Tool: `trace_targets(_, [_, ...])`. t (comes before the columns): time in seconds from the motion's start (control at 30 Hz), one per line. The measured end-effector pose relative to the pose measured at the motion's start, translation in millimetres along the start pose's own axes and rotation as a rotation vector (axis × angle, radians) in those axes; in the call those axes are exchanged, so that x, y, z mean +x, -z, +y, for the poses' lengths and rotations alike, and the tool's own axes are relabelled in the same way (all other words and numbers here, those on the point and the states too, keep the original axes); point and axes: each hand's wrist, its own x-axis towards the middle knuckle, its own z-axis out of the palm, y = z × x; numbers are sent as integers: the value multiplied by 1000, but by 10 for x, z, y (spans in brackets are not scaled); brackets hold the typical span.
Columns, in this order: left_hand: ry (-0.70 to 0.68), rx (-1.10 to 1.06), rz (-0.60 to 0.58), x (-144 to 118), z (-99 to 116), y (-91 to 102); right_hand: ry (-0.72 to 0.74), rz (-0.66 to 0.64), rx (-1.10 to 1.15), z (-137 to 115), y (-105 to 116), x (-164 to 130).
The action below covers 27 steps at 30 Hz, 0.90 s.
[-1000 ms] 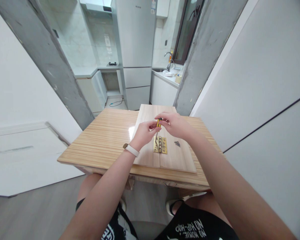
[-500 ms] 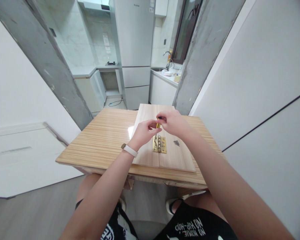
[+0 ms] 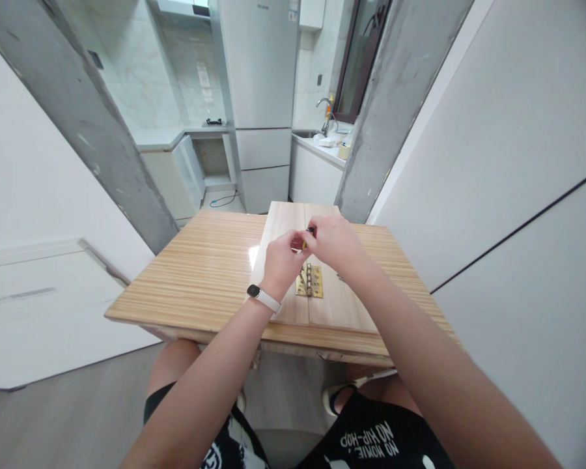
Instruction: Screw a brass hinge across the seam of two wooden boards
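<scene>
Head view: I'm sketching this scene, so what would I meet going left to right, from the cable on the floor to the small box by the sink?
Cable → watch → brass hinge → small box.

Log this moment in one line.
left hand: on screwdriver | right hand: on screwdriver's black end | hinge: open flat over seam between boards | watch: left wrist

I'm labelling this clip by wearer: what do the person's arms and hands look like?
The left hand and right hand are ungloved; the fingers are partly hidden, so rings can't be ruled out. The left forearm wears a smartwatch at the wrist, with a pale strap and dark, rounded face. The right forearm shows nothing worn. No sleeve shows on either.
</scene>
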Motion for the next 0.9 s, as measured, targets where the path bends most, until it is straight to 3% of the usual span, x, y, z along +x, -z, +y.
trace_targets(0.2, [23, -69, -21, 8, -72, -2, -21, -10, -30, -9, 0, -5])
trace_targets(0.37, [-35, -124, -111, 51, -158, 24, 16, -8, -29, 88, 7, 2])
trace_targets(0.57, [-76, -162, -194, 98, -235, 38, 186, -138, 204, 162, 171, -35])
trace_targets(0.73, [-58, -218, -293, 150, -306, 84, 211, -221, 206, 130, 310, -61])
trace_targets(0.9, [-43, -242, -355, 171, -361, 112, 193, -220, 143, 117, 293, -30])
